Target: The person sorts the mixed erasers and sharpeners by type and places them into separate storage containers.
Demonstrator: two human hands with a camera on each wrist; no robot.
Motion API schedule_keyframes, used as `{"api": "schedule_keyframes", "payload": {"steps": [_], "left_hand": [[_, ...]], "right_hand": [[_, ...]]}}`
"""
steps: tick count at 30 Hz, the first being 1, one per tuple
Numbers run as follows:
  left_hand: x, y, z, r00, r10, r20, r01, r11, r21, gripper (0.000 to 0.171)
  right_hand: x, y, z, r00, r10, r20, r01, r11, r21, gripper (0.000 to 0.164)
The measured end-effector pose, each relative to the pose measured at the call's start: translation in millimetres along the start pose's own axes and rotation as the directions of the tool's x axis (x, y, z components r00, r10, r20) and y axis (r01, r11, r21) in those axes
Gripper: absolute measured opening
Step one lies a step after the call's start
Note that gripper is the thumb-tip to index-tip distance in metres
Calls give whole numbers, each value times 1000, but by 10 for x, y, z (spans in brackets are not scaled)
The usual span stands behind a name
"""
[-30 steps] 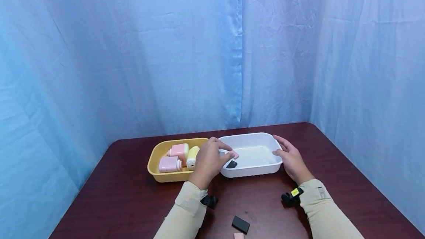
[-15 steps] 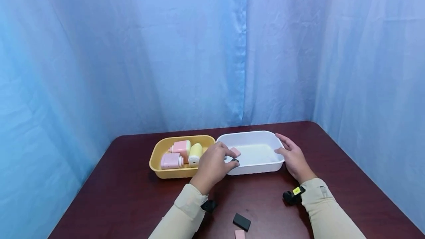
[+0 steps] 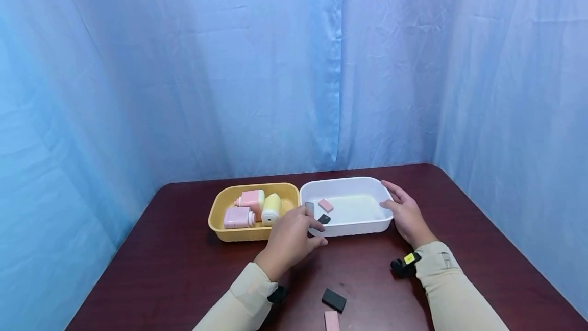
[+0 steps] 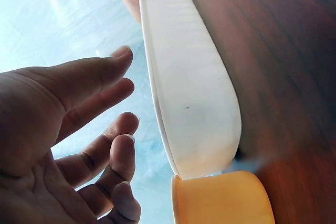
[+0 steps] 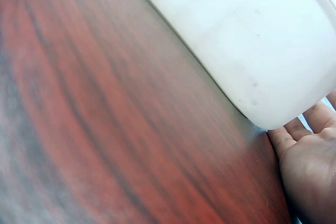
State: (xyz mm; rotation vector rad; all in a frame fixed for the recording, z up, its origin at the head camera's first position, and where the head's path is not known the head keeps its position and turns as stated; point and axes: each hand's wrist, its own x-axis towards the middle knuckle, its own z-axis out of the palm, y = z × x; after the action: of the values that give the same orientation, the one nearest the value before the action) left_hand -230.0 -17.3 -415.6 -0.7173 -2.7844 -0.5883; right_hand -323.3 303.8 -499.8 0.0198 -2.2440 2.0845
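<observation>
My left hand (image 3: 294, 239) hovers by the near left corner of a white plastic tray (image 3: 353, 229). In the left wrist view its thumb and fingers are apart, with nothing between them. At the tray's right end, my right hand (image 3: 406, 216) grips the wall, its thumb over the rim and its fingers along the outside. Inside the tray lie a pink small block (image 3: 325, 205), a black small block (image 3: 324, 219) and a grey small block (image 3: 310, 208), partly behind the left hand. The right wrist view shows fingers against the white tray (image 5: 252, 51).
A yellow tray (image 3: 220, 234) touches the white tray's left side. It holds a pink bottle (image 3: 251, 198), a lilac bottle (image 3: 239, 217) and a yellow bottle (image 3: 271, 207). Another black block (image 3: 334, 300) and a pink block (image 3: 332, 321) lie on the dark table near the front. Blue curtains surround it.
My left hand has let go of the pink block, then the black block, inside the white tray, and drawn back toward the near side. The right hand keeps its hold on the tray.
</observation>
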Motion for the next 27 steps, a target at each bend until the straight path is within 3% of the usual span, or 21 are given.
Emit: {"api": "schedule_keyframes", "payload": {"steps": [15,27], "left_hand": [[-211,7,48,988,55,143,-60,998,26,24],[-345,21,79,961,83,264,-58,993,-100,29]], "right_hand": [[-6,15,-18,1000,2,-2,-2,1000,-6,68],[-17,-3,-8,1000,-6,-6,6,1000,20,68]]}}
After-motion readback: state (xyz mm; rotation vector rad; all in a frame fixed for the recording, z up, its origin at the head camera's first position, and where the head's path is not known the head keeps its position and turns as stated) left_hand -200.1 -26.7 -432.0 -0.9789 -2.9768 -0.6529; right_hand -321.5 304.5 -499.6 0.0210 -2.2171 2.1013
